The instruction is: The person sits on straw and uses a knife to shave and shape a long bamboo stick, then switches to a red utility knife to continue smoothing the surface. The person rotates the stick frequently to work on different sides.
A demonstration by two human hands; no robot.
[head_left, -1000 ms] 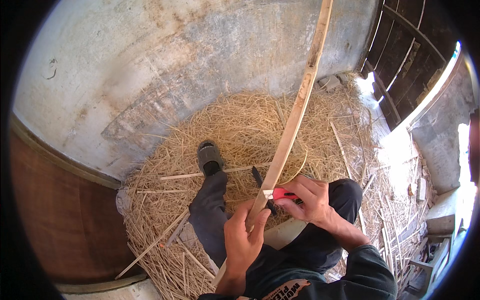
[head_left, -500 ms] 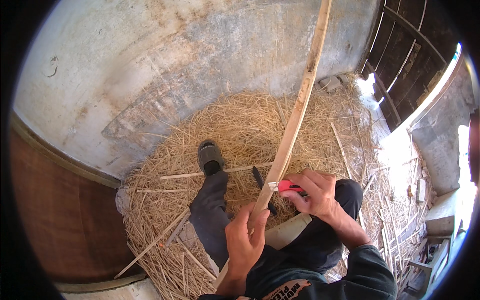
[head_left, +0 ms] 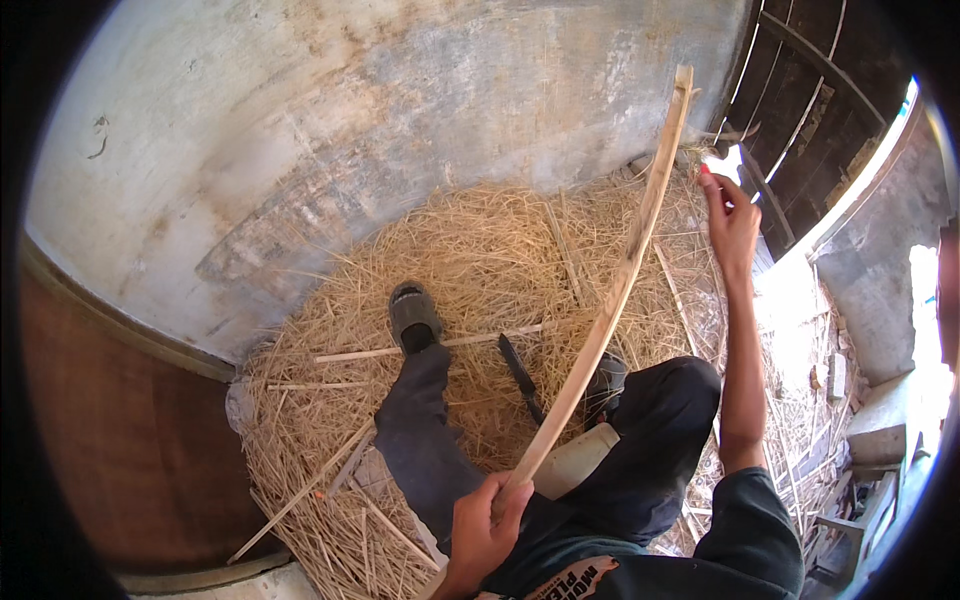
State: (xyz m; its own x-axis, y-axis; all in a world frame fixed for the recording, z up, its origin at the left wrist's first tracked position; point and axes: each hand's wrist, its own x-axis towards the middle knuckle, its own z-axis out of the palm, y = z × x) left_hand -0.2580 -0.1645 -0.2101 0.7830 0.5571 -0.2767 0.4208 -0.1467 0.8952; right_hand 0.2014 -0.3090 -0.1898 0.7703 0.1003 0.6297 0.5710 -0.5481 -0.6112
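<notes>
My left hand (head_left: 483, 525) is closed around the near end of a long, pale split-wood strip (head_left: 612, 305), perhaps bamboo. The strip slants up and away to the right, its far end raised in front of the wall. My right hand (head_left: 735, 225) is stretched far forward to the right of that end, apart from the strip. Its fingers are closed on a small red tool (head_left: 705, 170); only a red tip shows, so its exact kind is hidden. Beyond the right hand a thin curved sliver (head_left: 738, 133) shows. Between my feet lies a dark, narrow, blade-like tool (head_left: 520, 375).
Straw (head_left: 480, 235) and loose strips (head_left: 400, 352) cover the floor. A stained wall (head_left: 400, 110) rises ahead, with a brown panel (head_left: 130, 420) at left. Dark boards (head_left: 810, 100) stand at far right. A pale low seat or block (head_left: 580, 460) is between my legs.
My right hand has moved from the strip's lower part, where the red tool touched it, far forward and right. The strip's far end has come down into view; my left hand still grips it.
</notes>
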